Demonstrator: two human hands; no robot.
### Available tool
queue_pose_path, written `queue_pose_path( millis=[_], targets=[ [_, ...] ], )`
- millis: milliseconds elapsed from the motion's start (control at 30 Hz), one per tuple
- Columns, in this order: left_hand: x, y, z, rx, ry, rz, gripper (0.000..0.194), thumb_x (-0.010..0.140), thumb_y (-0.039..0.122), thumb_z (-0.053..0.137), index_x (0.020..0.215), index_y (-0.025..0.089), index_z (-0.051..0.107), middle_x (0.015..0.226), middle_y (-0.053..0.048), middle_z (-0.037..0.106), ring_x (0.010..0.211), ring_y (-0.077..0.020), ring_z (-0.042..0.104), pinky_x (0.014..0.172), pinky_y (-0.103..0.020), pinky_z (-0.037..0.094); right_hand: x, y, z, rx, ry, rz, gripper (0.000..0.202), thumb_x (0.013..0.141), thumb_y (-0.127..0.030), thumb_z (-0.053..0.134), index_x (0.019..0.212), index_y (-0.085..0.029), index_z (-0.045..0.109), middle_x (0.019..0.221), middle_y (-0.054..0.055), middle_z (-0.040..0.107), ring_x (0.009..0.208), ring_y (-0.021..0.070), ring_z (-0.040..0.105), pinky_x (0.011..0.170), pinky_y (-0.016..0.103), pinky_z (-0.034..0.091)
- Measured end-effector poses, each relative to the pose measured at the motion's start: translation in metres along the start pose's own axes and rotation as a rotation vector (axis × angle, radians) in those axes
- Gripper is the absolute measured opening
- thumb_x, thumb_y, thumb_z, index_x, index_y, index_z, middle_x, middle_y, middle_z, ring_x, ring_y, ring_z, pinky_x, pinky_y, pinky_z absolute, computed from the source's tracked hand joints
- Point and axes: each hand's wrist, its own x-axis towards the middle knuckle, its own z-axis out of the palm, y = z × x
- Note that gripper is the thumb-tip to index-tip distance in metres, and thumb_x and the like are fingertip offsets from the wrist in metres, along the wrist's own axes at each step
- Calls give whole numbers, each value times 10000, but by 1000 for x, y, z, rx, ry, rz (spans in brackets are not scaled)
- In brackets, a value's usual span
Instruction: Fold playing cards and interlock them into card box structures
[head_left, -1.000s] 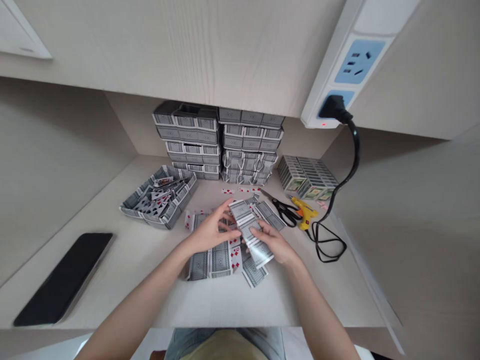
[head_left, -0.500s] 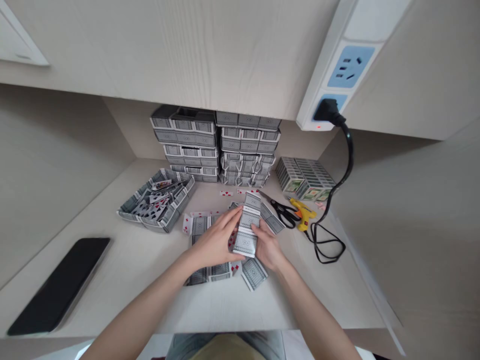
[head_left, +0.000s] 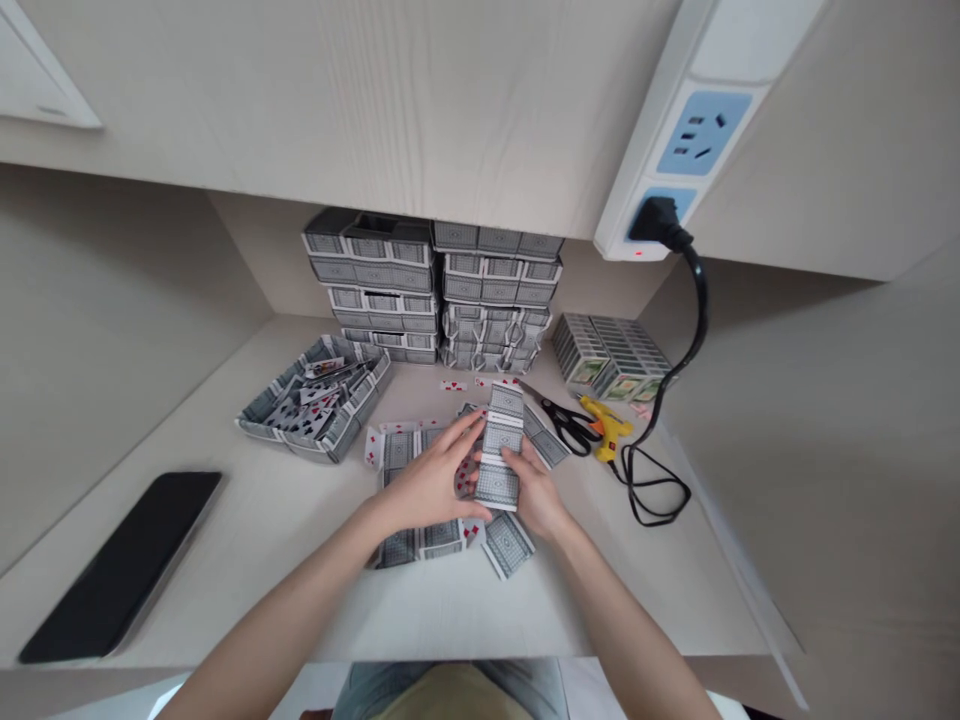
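Observation:
A strip of grey-patterned playing cards [head_left: 500, 440], joined end to end with white folded edges between them, is held up over the desk. My right hand [head_left: 536, 490] grips it with the thumb on its face and fingertips showing past its left edge. Along that left side, my left hand [head_left: 427, 480] curves with thumb and fingers spread wide apart; whether the fingertips touch the strip I cannot tell. Beneath the hands lies a partly hidden panel of joined cards [head_left: 397, 455], with red-pip faces showing at its edges. A loose card piece [head_left: 508, 546] lies beside it.
Black scissors [head_left: 570, 425] and a yellow glue gun [head_left: 606, 428] with a cord lie right. A card-built tray [head_left: 330, 447] of loose cards stands left, near a black phone-like slab [head_left: 120, 570]. Card-built boxes [head_left: 499, 280] and card packs [head_left: 611, 355] stand behind. A power strip [head_left: 660, 190] hangs above.
The card strip has shifted slightly right and become a bit more upright in my right hand. The left hand stays beside it, its thumb now lower than the strip's bottom edge.

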Motion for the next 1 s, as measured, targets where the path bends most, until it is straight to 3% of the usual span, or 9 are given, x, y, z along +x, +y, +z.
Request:
queue_pose_path(
  millis=[167, 267, 400, 467, 533, 600, 667, 733, 1000],
  targets=[
    [1, -14, -6, 100, 66, -114, 546, 774, 510, 452, 1233, 215, 439, 1326, -62, 416, 1202, -194, 401, 1004, -332, 327, 3, -8, -15, -145, 103, 30, 323, 747, -391, 561, 999, -246, 421, 711, -13, 664, 530, 183, 634, 466, 331, 529],
    [-1, -20, -2, 190, -54, -140, 613, 717, 583, 478, 1191, 194, 490, 1281, -86, 474, 1179, -230, 430, 977, -356, 352, 3, -10, -18, -207, 90, 71, 405, 751, -379, 556, 1091, -268, 365, 732, -10, 665, 505, 178, 627, 446, 336, 525],
    [-6, -21, 5, 257, -148, -97, 741, 638, 617, 542, 1232, 184, 446, 1341, -104, 400, 1227, -245, 370, 988, -353, 337, 1, -10, -18, -315, 37, 131, 611, 762, -360, 534, 1276, -298, 211, 814, 20, 671, 526, 187, 635, 461, 365, 531],
    [-7, -21, 6, 271, -153, -82, 762, 631, 608, 557, 1247, 179, 427, 1346, -105, 392, 1229, -241, 367, 996, -341, 326, 0, -8, -20, -414, 16, 133, 677, 761, -354, 527, 1328, -298, 162, 915, 50, 663, 600, 203, 652, 517, 400, 542],
    [-6, -22, 6, 285, -147, -62, 753, 642, 597, 554, 1251, 176, 422, 1343, -105, 396, 1226, -243, 371, 1011, -360, 302, 2, -6, -25, -535, 2, 62, 676, 749, -338, 535, 1339, -283, 210, 1077, 73, 613, 796, 228, 649, 679, 445, 533],
    [-5, -24, 5, 302, -138, -53, 720, 661, 582, 545, 1250, 184, 426, 1340, -102, 401, 1226, -248, 368, 1029, -399, 263, 7, -2, -32, -661, 11, -92, 615, 733, -311, 547, 1305, -253, 328, 1238, 62, 514, 1076, 235, 529, 921, 457, 409],
    [-4, -26, 4, 312, -133, -55, 672, 682, 562, 537, 1242, 204, 438, 1340, -91, 402, 1235, -244, 356, 1042, -421, 225, 12, 3, -40, -765, 31, -214, 569, 731, -288, 542, 1277, -239, 390, 1336, 31, 414, 1246, 217, 341, 1055, 435, 213],
    [-4, -27, 4, 307, -133, -62, 618, 697, 540, 537, 1222, 223, 461, 1339, -79, 405, 1242, -236, 347, 1047, -420, 213, 16, 7, -44, -806, 21, -250, 559, 732, -271, 537, 1274, -237, 402, 1362, 17, 377, 1277, 200, 287, 1077, 416, 146],
    [-5, -29, 6, 281, -125, -46, 550, 702, 504, 555, 1188, 254, 496, 1321, -64, 432, 1244, -245, 343, 1037, -456, 214, 18, 8, -46, -769, 29, -237, 534, 708, -243, 564, 1232, -252, 463, 1306, 3, 454, 1256, 195, 326, 1075, 406, 140]
  ],
)
